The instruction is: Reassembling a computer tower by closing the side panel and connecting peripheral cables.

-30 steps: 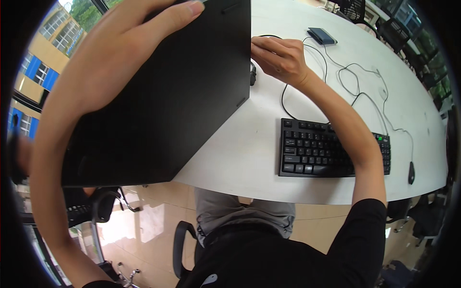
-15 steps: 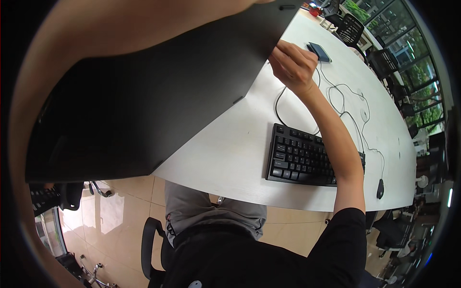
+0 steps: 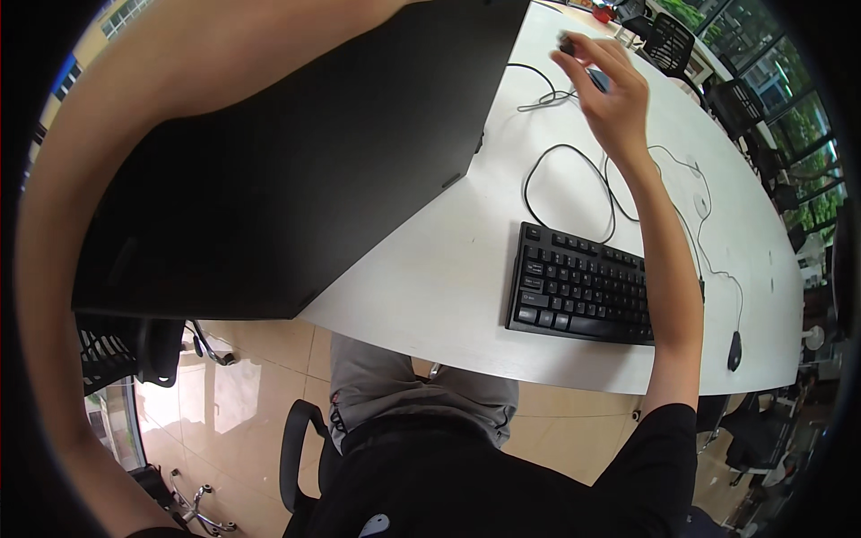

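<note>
A large flat black panel (image 3: pixel 296 170), which looks like the side of a computer case or a similar housing, slants over the left half of the desk. My left arm reaches across its far side, and the left hand is out of the picture past the top edge. Right of the panel, my right hand (image 3: pixel 617 94) is raised over the far part of the desk. Its thumb and fingers pinch a small dark plug-like piece (image 3: pixel 566 43), blurred and partly hidden by the fingertips. Below that forearm lies a black keyboard (image 3: pixel 583 282), its right end covered by the arm.
A black cable (image 3: pixel 529 184) loops across the white desk (image 3: pixel 413 305) behind the keyboard. A black mouse (image 3: pixel 734 351) lies at the right with its thin cord. A dark flat device (image 3: pixel 599 81) is partly behind my right hand. Office chairs (image 3: pixel 668 43) stand beyond the desk.
My right hand has drawn away from the panel's right edge, up and to the right, with the small piece now showing in its fingers. The view has shifted slightly.
</note>
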The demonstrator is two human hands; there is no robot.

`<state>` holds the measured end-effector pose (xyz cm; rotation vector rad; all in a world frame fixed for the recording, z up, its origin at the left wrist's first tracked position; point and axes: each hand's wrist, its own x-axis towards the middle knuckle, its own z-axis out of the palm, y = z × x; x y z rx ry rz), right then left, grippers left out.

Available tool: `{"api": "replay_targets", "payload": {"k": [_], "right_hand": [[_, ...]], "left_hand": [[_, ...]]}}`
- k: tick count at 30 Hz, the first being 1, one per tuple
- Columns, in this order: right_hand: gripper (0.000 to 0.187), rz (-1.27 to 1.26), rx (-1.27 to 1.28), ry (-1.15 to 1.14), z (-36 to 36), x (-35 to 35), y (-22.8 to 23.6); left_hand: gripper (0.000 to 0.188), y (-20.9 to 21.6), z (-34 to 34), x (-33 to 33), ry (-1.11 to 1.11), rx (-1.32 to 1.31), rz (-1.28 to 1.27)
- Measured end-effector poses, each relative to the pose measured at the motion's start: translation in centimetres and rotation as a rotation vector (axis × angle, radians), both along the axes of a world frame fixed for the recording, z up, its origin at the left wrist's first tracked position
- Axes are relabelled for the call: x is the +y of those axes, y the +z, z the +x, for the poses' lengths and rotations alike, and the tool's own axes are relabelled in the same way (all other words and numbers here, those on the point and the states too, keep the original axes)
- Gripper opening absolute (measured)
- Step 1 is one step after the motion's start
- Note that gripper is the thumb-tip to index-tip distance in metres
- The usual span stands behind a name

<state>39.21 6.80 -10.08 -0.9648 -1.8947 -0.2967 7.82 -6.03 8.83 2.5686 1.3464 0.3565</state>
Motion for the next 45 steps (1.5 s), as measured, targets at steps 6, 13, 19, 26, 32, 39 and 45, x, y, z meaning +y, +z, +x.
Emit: {"api": "replay_targets", "payload": {"k": [6,13,19,26,32,39,45], "right_hand": [[0.033,-0.321,-0.020,0.247,-2.9,2.2,-0.4],[0.031,-0.694,-0.006,0.216,-5.1,2.6,0.5],[0.027,-0.787,-0.165,0.420,-4.9,3.2,2.0],[0.019,-0.734,-0.184,0.373,-5.1,3.6,2.8],[0.015,-0.458,-0.040,0.189,3.6,9.1,-1.1],[0.030,-0.464,-0.011,-0.434,13.2,5.7,3.5],[0.021,-0.419,0.089,-0.248,8.0,11.0,2.3]], "left_hand": [[0.045,-0.3,1.1,1.5,-0.020,0.065,-0.042],[0.059,-0.7,0.4,1.3,0.065,-0.039,0.033],[0.058,-2.0,-1.6,2.8,0.042,-0.019,0.174],[0.057,-3.4,-2.8,4.4,0.022,-0.029,0.254],[0.057,-3.8,-3.2,4.0,0.028,-0.023,0.282],[0.057,-3.8,-3.6,4.9,0.023,-0.025,0.315],[0.058,-4.0,-4.0,5.6,0.037,0.003,0.325]]}}
